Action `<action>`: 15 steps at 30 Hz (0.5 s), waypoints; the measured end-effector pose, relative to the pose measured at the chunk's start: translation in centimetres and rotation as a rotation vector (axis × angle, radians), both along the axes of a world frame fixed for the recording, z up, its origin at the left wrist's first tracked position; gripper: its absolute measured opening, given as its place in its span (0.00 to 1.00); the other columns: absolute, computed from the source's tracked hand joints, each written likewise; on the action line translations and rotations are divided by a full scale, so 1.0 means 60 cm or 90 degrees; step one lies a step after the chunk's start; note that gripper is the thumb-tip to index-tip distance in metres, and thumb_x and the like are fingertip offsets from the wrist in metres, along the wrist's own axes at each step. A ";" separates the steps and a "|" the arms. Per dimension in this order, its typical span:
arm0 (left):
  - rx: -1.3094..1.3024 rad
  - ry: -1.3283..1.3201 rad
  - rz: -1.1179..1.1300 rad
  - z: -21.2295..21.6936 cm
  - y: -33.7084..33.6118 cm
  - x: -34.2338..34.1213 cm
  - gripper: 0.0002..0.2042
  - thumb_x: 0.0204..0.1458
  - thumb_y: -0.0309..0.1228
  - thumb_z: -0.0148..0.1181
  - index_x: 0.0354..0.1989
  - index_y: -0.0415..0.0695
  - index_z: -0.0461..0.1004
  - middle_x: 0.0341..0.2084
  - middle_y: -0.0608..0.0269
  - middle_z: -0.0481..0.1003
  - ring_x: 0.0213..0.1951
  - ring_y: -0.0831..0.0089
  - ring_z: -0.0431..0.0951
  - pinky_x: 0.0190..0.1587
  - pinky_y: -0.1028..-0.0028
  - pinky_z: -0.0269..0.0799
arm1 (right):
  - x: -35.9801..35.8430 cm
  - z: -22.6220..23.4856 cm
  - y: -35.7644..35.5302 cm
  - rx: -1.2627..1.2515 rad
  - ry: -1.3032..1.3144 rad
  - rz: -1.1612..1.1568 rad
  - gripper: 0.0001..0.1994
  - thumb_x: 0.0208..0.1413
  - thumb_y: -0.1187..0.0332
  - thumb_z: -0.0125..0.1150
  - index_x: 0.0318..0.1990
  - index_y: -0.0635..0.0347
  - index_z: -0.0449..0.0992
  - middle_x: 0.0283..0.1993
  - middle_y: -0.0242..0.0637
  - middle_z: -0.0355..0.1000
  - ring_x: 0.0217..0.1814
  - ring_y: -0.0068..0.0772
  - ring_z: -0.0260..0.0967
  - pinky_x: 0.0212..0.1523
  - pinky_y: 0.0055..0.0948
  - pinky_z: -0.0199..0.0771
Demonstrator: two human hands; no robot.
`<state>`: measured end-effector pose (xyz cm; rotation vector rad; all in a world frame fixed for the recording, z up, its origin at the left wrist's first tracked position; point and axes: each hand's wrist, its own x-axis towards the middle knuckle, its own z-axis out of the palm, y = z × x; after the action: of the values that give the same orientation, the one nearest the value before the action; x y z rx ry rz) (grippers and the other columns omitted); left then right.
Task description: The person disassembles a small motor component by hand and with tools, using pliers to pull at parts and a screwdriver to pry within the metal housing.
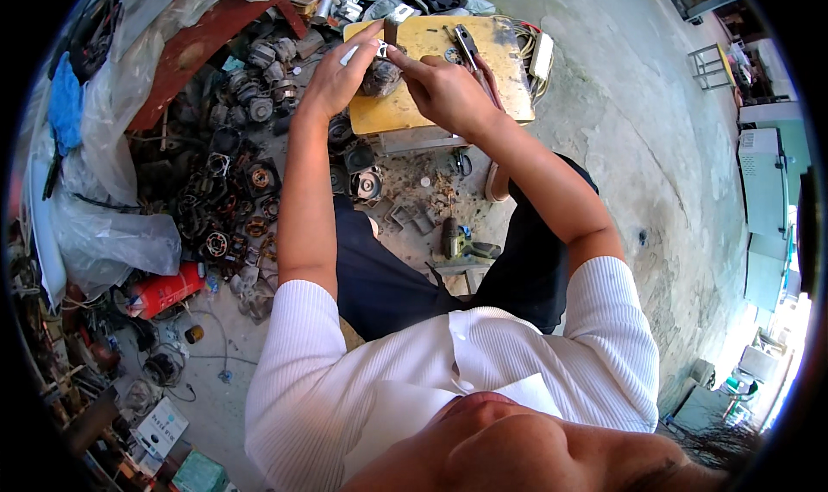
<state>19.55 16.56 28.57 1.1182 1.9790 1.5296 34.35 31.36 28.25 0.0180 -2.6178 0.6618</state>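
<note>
Above a low yellow-topped table (509, 78), my two hands meet at a small white part (382, 50) with dark openings. My left hand (341, 76) is closed around its left side. From the other side my right hand (444, 95) reaches in, its index finger on the part's right end; its thumb is hidden. Beneath them a round, dark grey lump (381, 80) rests on the tabletop. Just beyond my fingers stands a brown upright piece (392, 33) with a pale metal top. Pliers with red handles (467, 43) lie right of my right hand.
Dismantled motor parts (259, 177) are heaped to the left, beside plastic sheeting (129, 233) and a red cylinder (168, 292). A cordless drill (461, 240) lies on the floor between my legs. A white power strip (541, 56) with cables sits at the table's right edge.
</note>
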 end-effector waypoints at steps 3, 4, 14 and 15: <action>0.004 0.019 -0.018 -0.017 0.005 -0.011 0.28 0.64 0.43 0.46 0.66 0.36 0.67 0.65 0.53 0.68 0.67 0.65 0.65 0.68 0.69 0.56 | 0.005 0.003 0.009 0.032 -0.007 0.014 0.24 0.59 0.72 0.57 0.64 0.49 0.71 0.30 0.46 0.73 0.31 0.53 0.75 0.34 0.47 0.77; 0.017 0.020 -0.029 -0.019 0.009 -0.012 0.27 0.64 0.43 0.46 0.65 0.36 0.68 0.64 0.54 0.70 0.65 0.67 0.67 0.67 0.70 0.57 | 0.010 0.004 0.003 0.029 -0.027 -0.010 0.24 0.60 0.71 0.57 0.65 0.46 0.71 0.30 0.46 0.73 0.32 0.52 0.76 0.35 0.46 0.77; -0.010 0.015 -0.015 -0.009 0.012 0.000 0.26 0.62 0.45 0.43 0.62 0.45 0.73 0.58 0.55 0.75 0.60 0.65 0.72 0.62 0.68 0.62 | -0.030 0.030 0.115 0.175 -0.050 0.182 0.25 0.62 0.68 0.59 0.66 0.33 0.71 0.30 0.42 0.71 0.31 0.48 0.73 0.34 0.44 0.74; 0.000 0.019 -0.007 -0.012 0.012 -0.001 0.25 0.62 0.44 0.43 0.61 0.46 0.73 0.57 0.55 0.75 0.59 0.65 0.73 0.62 0.68 0.63 | -0.033 0.032 0.109 0.181 -0.044 0.176 0.24 0.62 0.68 0.58 0.66 0.32 0.71 0.30 0.42 0.71 0.31 0.48 0.73 0.34 0.44 0.74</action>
<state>19.49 17.29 27.86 1.1575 1.9887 1.5164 32.34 37.88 30.19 0.4566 -2.7820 0.3760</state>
